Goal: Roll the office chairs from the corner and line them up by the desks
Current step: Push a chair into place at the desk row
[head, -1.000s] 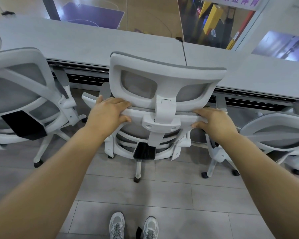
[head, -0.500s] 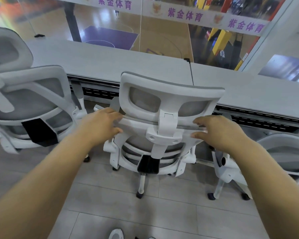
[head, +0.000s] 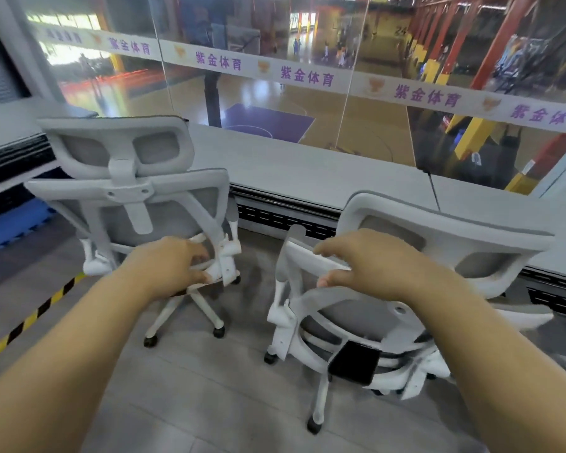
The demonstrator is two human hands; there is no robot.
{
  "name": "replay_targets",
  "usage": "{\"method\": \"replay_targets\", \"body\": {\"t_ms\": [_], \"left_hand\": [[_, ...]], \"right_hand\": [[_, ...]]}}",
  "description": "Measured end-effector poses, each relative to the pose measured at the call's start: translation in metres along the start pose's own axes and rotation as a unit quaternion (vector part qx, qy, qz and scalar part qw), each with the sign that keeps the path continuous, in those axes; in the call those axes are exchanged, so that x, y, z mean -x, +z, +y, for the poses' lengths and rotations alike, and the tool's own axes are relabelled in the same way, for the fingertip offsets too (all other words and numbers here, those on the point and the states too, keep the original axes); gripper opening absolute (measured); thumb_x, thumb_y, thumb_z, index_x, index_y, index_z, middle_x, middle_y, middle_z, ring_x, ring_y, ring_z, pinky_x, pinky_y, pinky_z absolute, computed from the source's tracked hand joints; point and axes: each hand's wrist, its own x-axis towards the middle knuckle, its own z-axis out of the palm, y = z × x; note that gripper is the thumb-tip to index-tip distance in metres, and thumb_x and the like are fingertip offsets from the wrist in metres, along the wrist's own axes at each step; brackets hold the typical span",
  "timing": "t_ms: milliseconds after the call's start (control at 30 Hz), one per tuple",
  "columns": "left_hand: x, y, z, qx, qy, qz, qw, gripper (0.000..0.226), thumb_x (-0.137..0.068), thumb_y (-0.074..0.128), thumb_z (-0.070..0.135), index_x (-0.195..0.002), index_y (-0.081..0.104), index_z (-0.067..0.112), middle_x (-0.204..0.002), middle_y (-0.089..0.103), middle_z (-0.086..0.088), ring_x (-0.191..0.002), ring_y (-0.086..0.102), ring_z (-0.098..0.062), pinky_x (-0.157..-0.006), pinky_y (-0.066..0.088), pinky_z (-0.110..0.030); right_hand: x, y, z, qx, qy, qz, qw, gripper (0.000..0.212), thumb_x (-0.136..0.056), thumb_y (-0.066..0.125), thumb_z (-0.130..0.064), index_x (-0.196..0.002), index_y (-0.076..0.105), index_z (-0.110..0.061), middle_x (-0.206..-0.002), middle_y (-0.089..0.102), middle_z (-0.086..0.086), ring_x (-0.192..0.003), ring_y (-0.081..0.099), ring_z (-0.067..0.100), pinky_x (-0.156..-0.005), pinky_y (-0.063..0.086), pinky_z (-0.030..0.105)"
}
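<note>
Two white mesh-backed office chairs stand backs toward us at the long grey desk [head: 307, 165]. The right-hand chair [head: 415, 276] sits directly under the right hand [head: 370, 266], tucked close to the desk edge; the left-hand chair [head: 138, 204] stands just beyond the left hand [head: 170, 266], a little farther out from the desk.

The right hand hovers over the corner of its chair's back frame, fingers loosely curled and the thumb beneath; it may be brushing the plastic, but I can't say it grips. The left hand, fingers relaxed and apart, reaches toward the side of the other chair's backrest and holds nothing.

I'd judge these chairs light and easy on their casters over this smooth floor, though apt to swivel if pushed off-centre. The stiff top bar of the backrest, below the headrest, looks the best hold; the mesh would give.

The seats are hidden by the backs, the right-hand chair's far side runs out of frame, and motion blur smears the left hand's fingertips.
</note>
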Motion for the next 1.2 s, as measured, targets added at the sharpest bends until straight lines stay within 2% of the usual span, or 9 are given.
{"method": "replay_targets", "body": {"t_ms": [333, 500, 567, 633, 667, 733, 833, 1033, 1200], "left_hand": [[0.013, -0.002, -0.152, 0.046, -0.126, -0.008, 0.991, 0.037, -0.082, 0.06, 0.049, -0.118, 0.055, 0.038, -0.12, 0.056, 0.008, -0.107, 0.053, -0.016, -0.081, 0.046, -0.031], [-0.009, -0.002, -0.211, 0.059, -0.168, 0.009, 0.984, 0.039, -0.081, 0.06, 0.051, -0.117, 0.056, 0.038, -0.117, 0.058, 0.007, -0.104, 0.054, -0.016, -0.084, 0.049, -0.036], [-0.025, -0.004, -0.235, 0.047, -0.174, 0.008, 0.984, 0.039, -0.081, 0.058, 0.052, -0.116, 0.055, 0.037, -0.111, 0.058, 0.008, -0.099, 0.054, -0.015, -0.081, 0.05, -0.036], [-0.046, -0.007, -0.26, 0.029, -0.173, 0.018, 0.984, 0.038, -0.082, 0.055, 0.053, -0.117, 0.054, 0.038, -0.103, 0.054, 0.01, -0.093, 0.051, -0.014, -0.076, 0.048, -0.034], [-0.056, -0.009, -0.271, 0.022, -0.174, 0.028, 0.984, 0.039, -0.083, 0.055, 0.054, -0.118, 0.053, 0.038, -0.104, 0.054, 0.01, -0.094, 0.05, -0.014, -0.075, 0.047, -0.032], [-0.078, -0.014, -0.292, 0.014, -0.177, 0.051, 0.983, 0.041, -0.083, 0.055, 0.053, -0.121, 0.052, 0.039, -0.12, 0.054, 0.011, -0.105, 0.052, -0.014, -0.073, 0.044, -0.031], [-0.111, -0.024, -0.316, 0.014, -0.172, 0.081, 0.982, 0.044, -0.084, 0.057, 0.051, -0.125, 0.048, 0.038, -0.13, 0.049, 0.011, -0.113, 0.051, -0.015, -0.077, 0.046, -0.033], [-0.174, -0.026, -0.349, 0.044, -0.133, 0.082, 0.987, 0.053, -0.082, 0.061, 0.047, -0.131, 0.043, 0.036, -0.134, 0.045, 0.01, -0.117, 0.048, -0.016, -0.081, 0.048, -0.035], [-0.204, -0.015, -0.367, 0.036, -0.067, 0.055, 0.996, 0.046, -0.081, 0.062, 0.044, -0.125, 0.051, 0.034, -0.129, 0.052, 0.012, -0.115, 0.051, -0.015, -0.09, 0.039, -0.031]], "right_hand": [[-0.144, 0.024, -0.082, 0.023, -0.044, -0.065, 0.997, 0.051, -0.082, 0.057, -0.056, -0.126, 0.047, -0.033, -0.119, 0.06, -0.005, -0.107, 0.055, 0.017, -0.084, 0.05, 0.04], [-0.221, 0.031, -0.099, 0.024, -0.027, -0.047, 0.998, 0.05, -0.081, 0.058, -0.054, -0.125, 0.05, -0.033, -0.119, 0.06, -0.007, -0.109, 0.055, 0.017, -0.086, 0.049, 0.038], [-0.252, 0.034, -0.101, 0.021, -0.017, -0.033, 0.999, 0.04, -0.081, 0.058, -0.055, -0.114, 0.055, -0.033, -0.111, 0.062, -0.009, -0.106, 0.056, 0.018, -0.079, 0.049, 0.035], [-0.284, 0.036, -0.102, 0.023, -0.009, -0.014, 1.0, 0.021, -0.081, 0.057, -0.054, -0.085, 0.053, -0.034, -0.09, 0.059, -0.011, -0.094, 0.057, 0.019, -0.061, 0.041, 0.03], [-0.3, 0.036, -0.103, 0.018, -0.004, 0.002, 1.0, 0.021, -0.081, 0.057, -0.054, -0.077, 0.05, -0.034, -0.084, 0.057, -0.011, -0.089, 0.056, 0.019, -0.056, 0.037, 0.029], [-0.336, 0.039, -0.101, 0.011, 0.005, 0.039, 0.999, 0.02, -0.08, 0.057, -0.053, -0.092, 0.056, -0.036, -0.095, 0.06, -0.008, -0.094, 0.056, 0.02, -0.06, 0.04, 0.03], [-0.385, 0.042, -0.102, 0.001, 0.019, 0.077, 0.997, 0.045, -0.081, 0.057, -0.052, -0.121, 0.052, -0.033, -0.12, 0.057, -0.007, -0.109, 0.054, 0.019, -0.072, 0.045, 0.033], [-0.453, 0.049, -0.106, 0.016, -0.014, 0.059, 0.998, 0.059, -0.077, 0.063, -0.051, -0.13, 0.047, -0.03, -0.132, 0.051, -0.006, -0.119, 0.046, 0.019, -0.087, 0.044, 0.032], [-0.473, 0.052, -0.111, -0.016, 0.027, 0.014, 0.999, 0.056, -0.08, 0.06, -0.057, -0.129, 0.05, -0.032, -0.129, 0.051, -0.005, -0.115, 0.048, 0.02, -0.079, 0.042, 0.03]]}}
